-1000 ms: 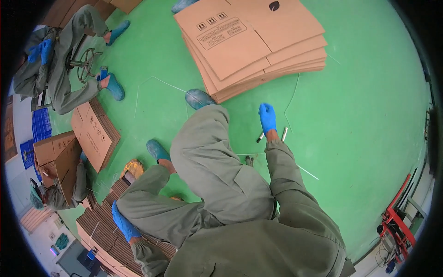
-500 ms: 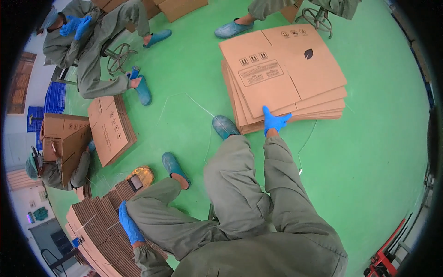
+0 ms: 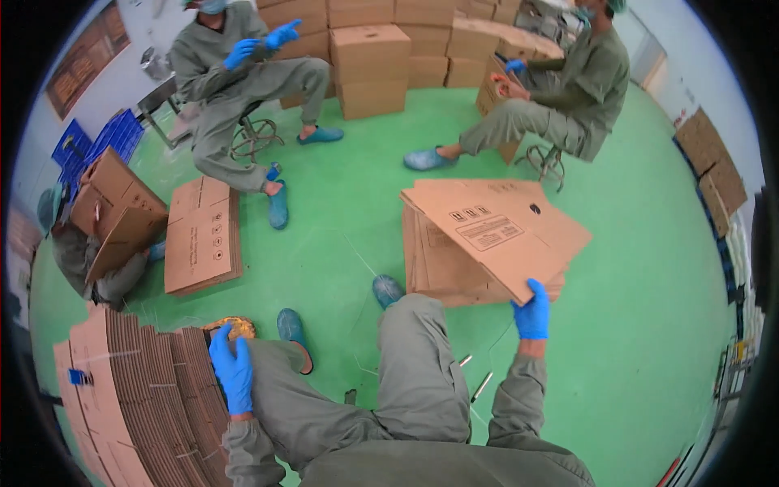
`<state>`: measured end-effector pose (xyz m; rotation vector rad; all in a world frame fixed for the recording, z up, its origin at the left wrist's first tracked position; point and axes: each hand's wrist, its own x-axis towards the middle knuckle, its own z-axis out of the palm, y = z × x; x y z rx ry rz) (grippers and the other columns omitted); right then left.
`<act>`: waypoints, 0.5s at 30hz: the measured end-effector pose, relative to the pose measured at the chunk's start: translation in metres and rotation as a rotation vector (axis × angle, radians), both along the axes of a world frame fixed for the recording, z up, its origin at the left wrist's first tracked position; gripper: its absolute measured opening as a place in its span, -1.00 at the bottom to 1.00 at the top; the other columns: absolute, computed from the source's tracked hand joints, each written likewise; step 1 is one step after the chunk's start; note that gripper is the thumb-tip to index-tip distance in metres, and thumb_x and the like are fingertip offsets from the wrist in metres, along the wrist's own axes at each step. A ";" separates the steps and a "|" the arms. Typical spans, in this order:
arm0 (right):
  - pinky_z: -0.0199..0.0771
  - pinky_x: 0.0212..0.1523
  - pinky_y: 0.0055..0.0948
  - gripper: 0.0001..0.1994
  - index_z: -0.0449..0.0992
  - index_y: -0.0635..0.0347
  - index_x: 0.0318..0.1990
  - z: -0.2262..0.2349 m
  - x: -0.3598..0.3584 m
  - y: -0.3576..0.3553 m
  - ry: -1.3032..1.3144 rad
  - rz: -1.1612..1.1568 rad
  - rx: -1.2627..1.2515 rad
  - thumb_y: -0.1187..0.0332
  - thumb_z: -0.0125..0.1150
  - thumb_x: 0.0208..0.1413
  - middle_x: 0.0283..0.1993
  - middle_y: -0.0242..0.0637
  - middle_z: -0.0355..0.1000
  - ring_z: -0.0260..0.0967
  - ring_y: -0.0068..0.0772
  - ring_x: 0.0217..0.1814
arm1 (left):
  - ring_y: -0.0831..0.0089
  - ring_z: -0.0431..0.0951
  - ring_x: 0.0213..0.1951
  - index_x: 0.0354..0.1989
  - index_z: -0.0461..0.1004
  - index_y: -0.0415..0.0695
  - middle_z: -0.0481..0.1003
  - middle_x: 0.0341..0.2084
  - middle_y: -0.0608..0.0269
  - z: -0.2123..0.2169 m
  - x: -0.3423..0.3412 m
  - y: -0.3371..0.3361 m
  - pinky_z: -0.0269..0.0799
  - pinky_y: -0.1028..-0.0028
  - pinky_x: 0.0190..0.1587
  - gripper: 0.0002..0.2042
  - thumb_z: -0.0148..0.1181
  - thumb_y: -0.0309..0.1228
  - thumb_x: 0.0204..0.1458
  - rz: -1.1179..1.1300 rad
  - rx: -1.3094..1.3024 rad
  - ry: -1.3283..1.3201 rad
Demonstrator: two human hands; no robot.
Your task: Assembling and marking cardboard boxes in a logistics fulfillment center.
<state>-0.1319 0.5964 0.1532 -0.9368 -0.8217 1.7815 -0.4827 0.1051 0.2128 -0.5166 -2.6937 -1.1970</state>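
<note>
My right hand (image 3: 532,314), in a blue glove, is closed on the near corner of a flattened cardboard carton (image 3: 531,235). That carton is turned askew and raised at its near end. Beneath it lies a stack of flattened cartons (image 3: 446,280) on the green floor, just ahead of my feet. At my left thigh, my blue-gloved left hand (image 3: 233,373) has its fingers apart and holds nothing. It rests beside the edge of a tall row of flattened cartons (image 3: 150,390). A small blue object (image 3: 79,377) sits on that row's outer face.
A shorter stack of flat cartons (image 3: 199,235) lies ahead to the left. Near it, a person (image 3: 105,252) handles an open carton. Two more people sit on stools (image 3: 256,136) ahead. Closed boxes (image 3: 369,69) form a wall behind them. A yellow-brown round item (image 3: 235,326) lies by my left knee.
My right hand has taken hold of the top carton, lifting and turning its near end to the right. My left hand's fingers have spread. The view has tilted up toward the room.
</note>
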 end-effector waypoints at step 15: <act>0.39 -0.08 -0.30 -0.67 0.38 0.41 -0.03 0.170 -0.102 -0.212 -0.586 0.498 0.783 0.41 0.07 0.07 -0.13 -0.11 0.45 0.38 -0.40 -0.12 | 0.09 0.24 0.25 0.30 0.16 -0.15 0.27 0.22 0.01 -0.005 0.033 0.180 0.13 0.30 0.28 -0.39 0.04 -0.06 0.16 -0.661 0.357 -0.264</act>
